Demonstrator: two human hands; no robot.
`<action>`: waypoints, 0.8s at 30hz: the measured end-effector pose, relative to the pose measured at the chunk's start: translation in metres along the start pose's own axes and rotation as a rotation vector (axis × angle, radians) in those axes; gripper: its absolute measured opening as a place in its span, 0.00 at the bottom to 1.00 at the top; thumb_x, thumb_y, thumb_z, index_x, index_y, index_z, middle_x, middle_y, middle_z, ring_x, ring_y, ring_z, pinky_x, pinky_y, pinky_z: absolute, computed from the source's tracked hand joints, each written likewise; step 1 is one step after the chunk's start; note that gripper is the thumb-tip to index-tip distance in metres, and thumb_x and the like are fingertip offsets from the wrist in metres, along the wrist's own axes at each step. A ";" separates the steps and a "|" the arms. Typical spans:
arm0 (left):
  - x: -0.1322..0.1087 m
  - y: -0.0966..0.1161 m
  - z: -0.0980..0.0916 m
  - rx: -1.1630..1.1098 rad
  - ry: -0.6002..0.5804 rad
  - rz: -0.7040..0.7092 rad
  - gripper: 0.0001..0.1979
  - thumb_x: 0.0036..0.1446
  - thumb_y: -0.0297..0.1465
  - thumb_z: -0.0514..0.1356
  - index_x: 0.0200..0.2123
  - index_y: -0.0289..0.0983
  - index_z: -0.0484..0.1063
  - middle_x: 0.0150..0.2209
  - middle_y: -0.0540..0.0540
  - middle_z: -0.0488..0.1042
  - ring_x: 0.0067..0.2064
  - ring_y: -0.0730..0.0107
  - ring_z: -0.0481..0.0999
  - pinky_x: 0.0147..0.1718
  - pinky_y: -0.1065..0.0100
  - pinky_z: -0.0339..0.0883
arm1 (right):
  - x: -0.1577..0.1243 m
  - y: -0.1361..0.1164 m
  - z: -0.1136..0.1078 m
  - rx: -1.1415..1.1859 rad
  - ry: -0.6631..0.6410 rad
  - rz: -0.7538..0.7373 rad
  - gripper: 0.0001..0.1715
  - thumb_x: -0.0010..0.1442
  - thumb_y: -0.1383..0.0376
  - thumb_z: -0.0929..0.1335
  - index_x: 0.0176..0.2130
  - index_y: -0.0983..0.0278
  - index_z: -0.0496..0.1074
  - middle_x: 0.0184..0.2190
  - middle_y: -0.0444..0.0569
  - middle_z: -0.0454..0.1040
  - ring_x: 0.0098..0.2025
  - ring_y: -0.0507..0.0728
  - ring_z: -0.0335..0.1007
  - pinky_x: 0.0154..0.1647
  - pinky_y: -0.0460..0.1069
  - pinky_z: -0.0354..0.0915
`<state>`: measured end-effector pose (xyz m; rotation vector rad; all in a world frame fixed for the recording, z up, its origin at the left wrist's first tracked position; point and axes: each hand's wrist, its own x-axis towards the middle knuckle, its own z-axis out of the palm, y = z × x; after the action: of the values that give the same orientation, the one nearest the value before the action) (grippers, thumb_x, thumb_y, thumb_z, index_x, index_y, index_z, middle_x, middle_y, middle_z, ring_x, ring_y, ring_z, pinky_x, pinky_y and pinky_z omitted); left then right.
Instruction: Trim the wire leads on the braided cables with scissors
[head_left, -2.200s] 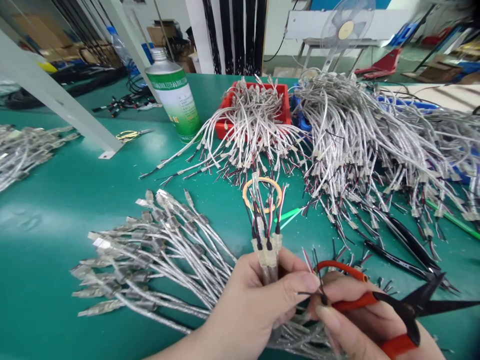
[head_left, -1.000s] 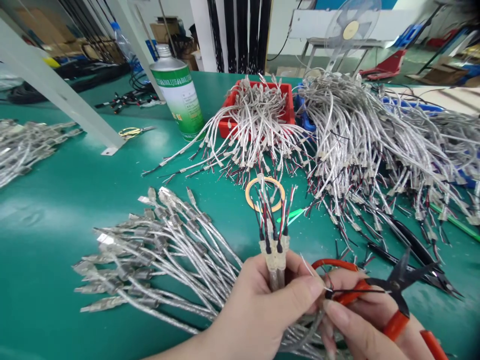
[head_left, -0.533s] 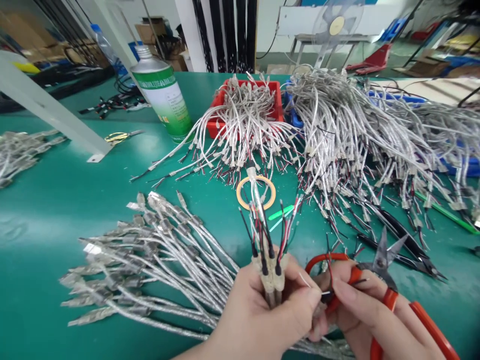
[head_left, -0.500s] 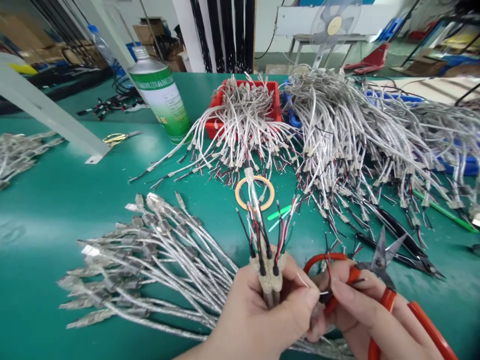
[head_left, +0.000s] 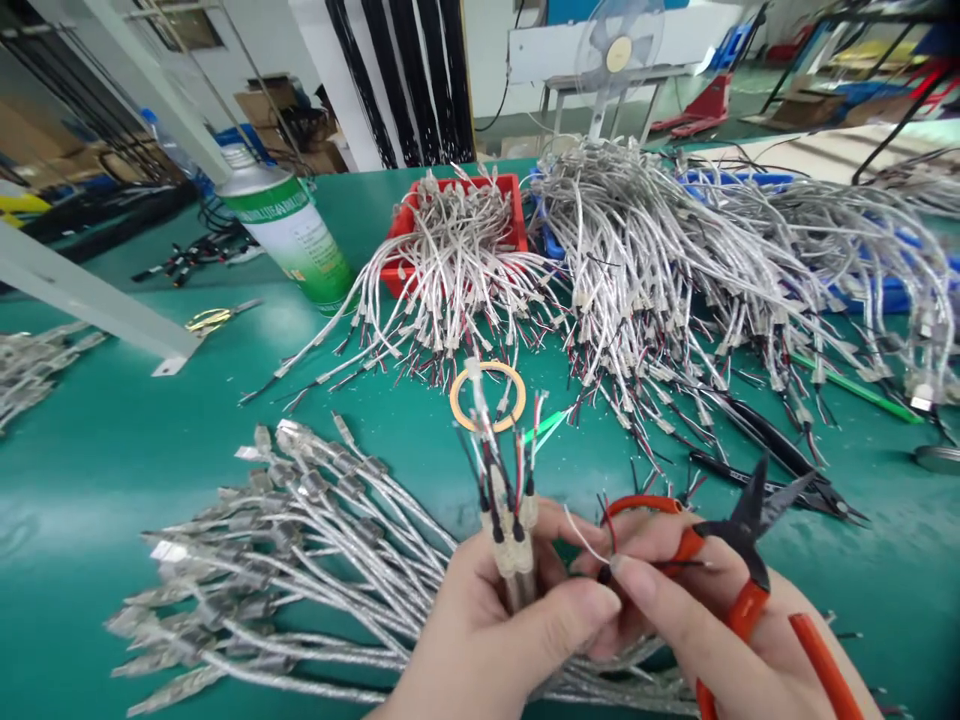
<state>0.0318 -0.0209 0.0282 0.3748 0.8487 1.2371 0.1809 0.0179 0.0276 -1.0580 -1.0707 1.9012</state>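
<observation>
My left hand (head_left: pixel 502 630) is closed around several silver cables, their pale moulded ends (head_left: pixel 514 550) upright with black, red and white wires fanned out above. My right hand (head_left: pixel 697 620) has orange-handled scissors (head_left: pixel 739 540) tucked in it, blades apart and pointing up to the right. Its thumb and forefinger pinch the thin wires (head_left: pixel 600 540) of another cable end, close beside the left thumb. One white wire bends away to the left there. The rest of that cable is mostly hidden by the fingers. A fan of silver cables (head_left: pixel 315 570) lies left of my left hand.
Behind stand a red bin (head_left: pixel 517 215) and a blue bin (head_left: pixel 551 235) heaped with cables. A tape ring (head_left: pixel 455 400), black pliers (head_left: pixel 780 450) and a green-and-white can (head_left: pixel 300 240) are on the green table. A white metal post (head_left: pixel 97 300) rises at left.
The view has shifted a little. My right fingers have moved up the wires; the white wire now bends up and left from the pinch. The left hand still grips its cables.
</observation>
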 end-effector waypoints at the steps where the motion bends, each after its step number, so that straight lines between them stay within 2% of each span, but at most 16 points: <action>1: 0.000 0.000 -0.001 0.011 -0.012 -0.027 0.12 0.50 0.32 0.72 0.39 0.39 0.79 0.23 0.52 0.72 0.27 0.73 0.72 0.30 0.71 0.66 | 0.002 0.001 -0.002 -0.059 -0.017 -0.026 0.08 0.60 0.58 0.75 0.30 0.57 0.78 0.32 0.45 0.79 0.26 0.56 0.78 0.29 0.47 0.78; 3: 0.000 0.000 -0.002 0.080 0.005 -0.054 0.12 0.51 0.33 0.72 0.40 0.38 0.80 0.23 0.51 0.73 0.26 0.74 0.71 0.29 0.72 0.64 | 0.005 0.002 -0.004 -0.158 -0.010 -0.054 0.07 0.59 0.59 0.75 0.30 0.57 0.78 0.31 0.44 0.77 0.25 0.56 0.76 0.26 0.47 0.78; 5: 0.001 0.001 -0.002 0.148 0.021 -0.048 0.10 0.51 0.34 0.71 0.36 0.36 0.81 0.21 0.52 0.72 0.22 0.78 0.66 0.27 0.73 0.62 | 0.007 0.004 -0.004 -0.199 0.022 -0.068 0.08 0.58 0.58 0.75 0.30 0.57 0.77 0.28 0.44 0.75 0.23 0.55 0.73 0.23 0.46 0.76; 7: 0.000 0.002 -0.002 0.164 0.043 -0.027 0.08 0.50 0.34 0.72 0.32 0.37 0.82 0.21 0.52 0.72 0.22 0.78 0.66 0.28 0.72 0.64 | 0.010 0.003 -0.002 -0.170 0.050 -0.092 0.10 0.57 0.56 0.76 0.29 0.57 0.77 0.26 0.42 0.73 0.20 0.52 0.70 0.19 0.44 0.74; 9: -0.002 0.003 -0.001 0.149 0.121 -0.016 0.08 0.46 0.32 0.74 0.30 0.38 0.82 0.23 0.51 0.73 0.26 0.75 0.70 0.31 0.71 0.65 | 0.012 0.001 -0.002 -0.074 0.089 -0.112 0.12 0.56 0.55 0.77 0.30 0.59 0.76 0.23 0.40 0.72 0.16 0.50 0.68 0.16 0.42 0.70; 11: -0.003 0.002 -0.001 0.157 0.199 0.006 0.09 0.43 0.31 0.75 0.29 0.39 0.82 0.24 0.51 0.74 0.28 0.74 0.70 0.32 0.71 0.64 | 0.015 -0.003 -0.003 0.034 0.050 -0.060 0.16 0.57 0.53 0.75 0.28 0.61 0.73 0.18 0.39 0.70 0.14 0.48 0.66 0.14 0.40 0.67; 13: -0.002 0.001 -0.001 0.183 0.236 0.045 0.08 0.42 0.30 0.76 0.28 0.39 0.82 0.23 0.52 0.72 0.26 0.76 0.68 0.29 0.72 0.61 | 0.016 -0.006 -0.006 0.105 -0.081 0.063 0.23 0.61 0.51 0.72 0.23 0.62 0.69 0.13 0.39 0.67 0.12 0.47 0.62 0.14 0.40 0.63; 15: -0.001 0.002 0.000 0.188 0.237 0.113 0.08 0.40 0.29 0.76 0.26 0.38 0.82 0.24 0.51 0.72 0.26 0.77 0.67 0.28 0.73 0.61 | 0.016 -0.006 -0.010 0.146 -0.222 0.192 0.26 0.64 0.52 0.70 0.21 0.63 0.66 0.12 0.40 0.66 0.12 0.47 0.58 0.12 0.40 0.58; 17: 0.000 0.004 0.002 0.174 0.223 0.177 0.08 0.38 0.27 0.76 0.23 0.39 0.82 0.24 0.51 0.73 0.27 0.76 0.70 0.29 0.73 0.63 | 0.015 -0.003 -0.011 0.158 -0.284 0.263 0.25 0.64 0.53 0.69 0.21 0.63 0.69 0.12 0.41 0.66 0.13 0.48 0.57 0.11 0.40 0.56; 21: 0.001 0.010 0.006 0.205 0.169 0.217 0.07 0.40 0.23 0.74 0.22 0.40 0.83 0.24 0.50 0.75 0.27 0.75 0.74 0.30 0.72 0.68 | 0.011 0.003 -0.009 0.151 -0.222 0.267 0.18 0.60 0.54 0.72 0.25 0.63 0.76 0.11 0.40 0.68 0.13 0.50 0.58 0.15 0.43 0.59; 24: 0.000 0.012 0.007 0.252 0.145 0.207 0.09 0.42 0.21 0.72 0.23 0.42 0.83 0.25 0.50 0.76 0.27 0.76 0.74 0.29 0.74 0.68 | 0.011 0.005 -0.008 0.140 -0.204 0.267 0.18 0.57 0.51 0.74 0.26 0.62 0.78 0.10 0.40 0.67 0.12 0.50 0.57 0.13 0.44 0.58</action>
<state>0.0288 -0.0160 0.0416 0.5922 1.1173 1.3635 0.1823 0.0279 0.0172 -0.9828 -0.9249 2.3030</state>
